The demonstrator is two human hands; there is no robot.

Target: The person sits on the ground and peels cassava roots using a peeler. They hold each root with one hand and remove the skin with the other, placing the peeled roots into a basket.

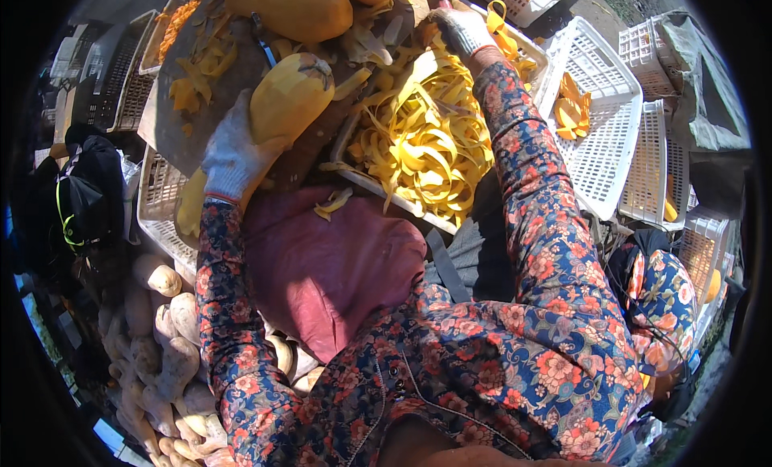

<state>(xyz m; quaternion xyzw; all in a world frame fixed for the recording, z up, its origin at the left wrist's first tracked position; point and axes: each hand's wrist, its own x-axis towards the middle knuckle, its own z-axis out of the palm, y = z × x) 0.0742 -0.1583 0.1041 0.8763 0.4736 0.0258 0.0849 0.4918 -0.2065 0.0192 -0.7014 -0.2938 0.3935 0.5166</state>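
Observation:
My left hand (238,150), in a white knit glove, grips a long yellow-orange squash (294,96) against its side. The squash is tilted, with its dark-marked end pointing up and away from me; its lower part passes behind my wrist. My right hand (464,32), gloved too, reaches to the far side and holds a tool with a red handle (446,3); its working end is cut off at the top. Under my right forearm lies a heap of yellow peel strips (428,141) in a white plastic crate (395,196). A blue-handled tool (266,52) rests beyond the squash.
Large peeled squashes (295,11) lie on the work surface (172,120) ahead. White crates stand at right, one (603,93) holding orange pieces (572,108). Unpeeled squashes (160,370) are heaped at lower left. A person in a floral garment (660,298) is at right; dark-clothed figure (93,189) left.

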